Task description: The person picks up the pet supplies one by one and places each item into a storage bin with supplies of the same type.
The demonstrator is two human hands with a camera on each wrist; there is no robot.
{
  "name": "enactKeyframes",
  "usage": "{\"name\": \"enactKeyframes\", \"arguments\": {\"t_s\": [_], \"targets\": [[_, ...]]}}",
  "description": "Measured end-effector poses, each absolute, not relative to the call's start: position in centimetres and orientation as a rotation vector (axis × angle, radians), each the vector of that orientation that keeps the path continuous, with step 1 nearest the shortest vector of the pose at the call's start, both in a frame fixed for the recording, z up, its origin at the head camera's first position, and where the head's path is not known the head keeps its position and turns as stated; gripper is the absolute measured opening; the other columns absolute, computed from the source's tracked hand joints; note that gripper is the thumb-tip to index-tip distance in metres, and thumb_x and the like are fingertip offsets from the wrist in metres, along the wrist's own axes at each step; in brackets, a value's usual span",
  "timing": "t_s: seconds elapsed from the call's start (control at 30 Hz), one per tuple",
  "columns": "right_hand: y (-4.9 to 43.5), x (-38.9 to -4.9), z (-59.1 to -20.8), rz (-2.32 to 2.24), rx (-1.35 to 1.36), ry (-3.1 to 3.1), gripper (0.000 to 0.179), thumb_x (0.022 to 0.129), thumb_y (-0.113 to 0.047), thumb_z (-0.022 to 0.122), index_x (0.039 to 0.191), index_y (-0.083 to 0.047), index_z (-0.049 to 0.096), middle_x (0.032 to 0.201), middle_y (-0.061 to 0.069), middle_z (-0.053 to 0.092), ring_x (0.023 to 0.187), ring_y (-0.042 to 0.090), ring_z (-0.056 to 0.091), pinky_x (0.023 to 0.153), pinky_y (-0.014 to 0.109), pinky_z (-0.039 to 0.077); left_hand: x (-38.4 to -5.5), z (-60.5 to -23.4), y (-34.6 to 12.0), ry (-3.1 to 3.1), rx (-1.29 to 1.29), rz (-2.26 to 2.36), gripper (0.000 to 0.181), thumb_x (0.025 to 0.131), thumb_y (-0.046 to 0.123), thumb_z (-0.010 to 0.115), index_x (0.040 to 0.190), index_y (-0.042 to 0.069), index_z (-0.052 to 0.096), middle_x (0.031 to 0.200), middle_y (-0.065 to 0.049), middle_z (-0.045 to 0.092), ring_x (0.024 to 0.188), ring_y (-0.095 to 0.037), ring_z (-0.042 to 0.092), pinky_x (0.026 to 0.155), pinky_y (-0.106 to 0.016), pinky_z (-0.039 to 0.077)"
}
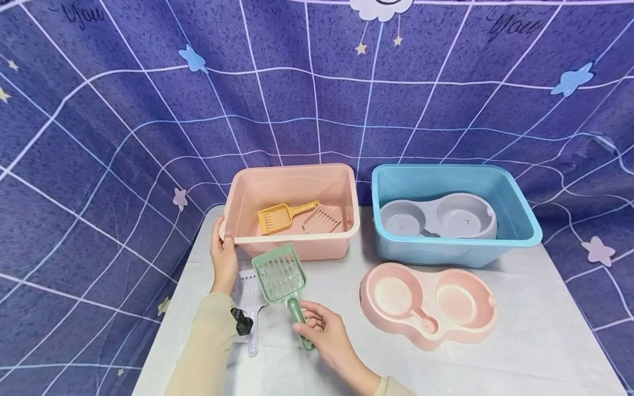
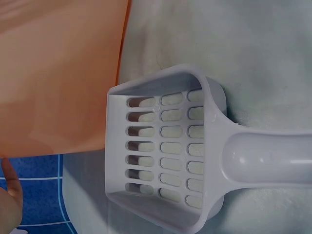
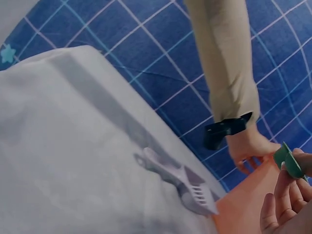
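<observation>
My left hand [image 1: 224, 261] grips the left front corner of a pink plastic bin [image 1: 297, 248]. In my right hand [image 1: 324, 333] is a green slotted litter scoop [image 1: 287, 297], pinched by its handle between thumb and fingers. Its head points up toward the bin's front wall and overlaps that wall in the head view. A lavender litter scoop [image 2: 229, 156] lies on the table beneath my left wrist, its head close to the bin. Inside the bin rest a yellow scoop [image 1: 300, 208] and a pink scoop [image 1: 322, 220], the latter's handle not plainly visible.
Right of the pink bin stands a blue bin [image 1: 455, 247] with a grey double pet bowl [image 1: 431, 212] inside. A pink double bowl [image 1: 428, 308] sits in front of it on the white-covered table [image 1: 535, 341]. A purple-blue grid-patterned curtain [image 1: 317, 99] hangs behind.
</observation>
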State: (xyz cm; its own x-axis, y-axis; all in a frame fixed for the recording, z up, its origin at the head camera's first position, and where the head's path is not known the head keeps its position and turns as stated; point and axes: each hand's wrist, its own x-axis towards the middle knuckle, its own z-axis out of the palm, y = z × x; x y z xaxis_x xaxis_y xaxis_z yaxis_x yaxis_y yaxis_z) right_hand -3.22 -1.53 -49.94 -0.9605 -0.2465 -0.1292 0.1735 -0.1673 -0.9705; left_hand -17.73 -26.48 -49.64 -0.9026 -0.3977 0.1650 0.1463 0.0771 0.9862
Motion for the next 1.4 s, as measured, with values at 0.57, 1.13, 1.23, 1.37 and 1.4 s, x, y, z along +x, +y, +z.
{"name": "enactKeyframes", "arguments": {"t_s": [0.57,1.13,1.23,1.37,1.4], "targets": [[-0.7,-5.0,-46.9,-2.287,-0.228,1.91,0.048,0.086,-0.009,0.076,0.127,0.011,0.059,0.096,0.006,0.066,0.076,0.004,0.055,0.066,0.015,0.047,-18.6,-51.3,-26.9,-1.959,0.259,-1.853,0.047,0.107,0.012,0.036,0.154,0.015,0.034,0.15,-0.012,0.041,0.13,-0.028,0.044,0.091,-0.014,0.042],[-0.3,-6.7,-45.1,-2.284,-0.102,1.964,0.046,0.085,-0.002,0.076,0.127,0.008,0.061,0.097,0.013,0.066,0.077,0.007,0.057,0.068,0.016,0.047,-17.1,-48.4,-25.9,-2.029,0.278,-1.829,0.049,0.106,0.01,0.037,0.154,0.005,0.031,0.151,-0.017,0.038,0.132,-0.034,0.042,0.095,-0.021,0.043],[-0.2,-6.9,-44.9,-2.296,-0.101,1.961,0.046,0.085,-0.002,0.076,0.127,0.008,0.061,0.098,0.014,0.067,0.077,0.007,0.057,0.068,0.016,0.048,-17.1,-48.3,-25.9,-2.041,0.282,-1.824,0.049,0.106,0.01,0.037,0.154,0.006,0.031,0.152,-0.016,0.038,0.133,-0.033,0.042,0.101,-0.029,0.041],[-0.2,-7.3,-44.8,-2.3,-0.098,1.975,0.047,0.084,-0.003,0.077,0.127,0.007,0.061,0.099,0.015,0.067,0.078,0.007,0.057,0.069,0.016,0.048,-17.2,-48.5,-26.1,-2.046,0.275,-1.824,0.049,0.106,0.01,0.037,0.154,0.006,0.03,0.153,-0.016,0.037,0.135,-0.034,0.039,0.105,-0.035,0.039],[-0.1,-7.4,-44.8,-2.297,-0.096,1.98,0.047,0.084,-0.003,0.077,0.127,0.006,0.062,0.099,0.014,0.067,0.078,0.007,0.057,0.069,0.016,0.048,-17.2,-48.6,-26.1,-2.043,0.273,-1.827,0.049,0.106,0.011,0.037,0.154,0.005,0.03,0.153,-0.017,0.036,0.135,-0.035,0.039,0.105,-0.034,0.039]]}}
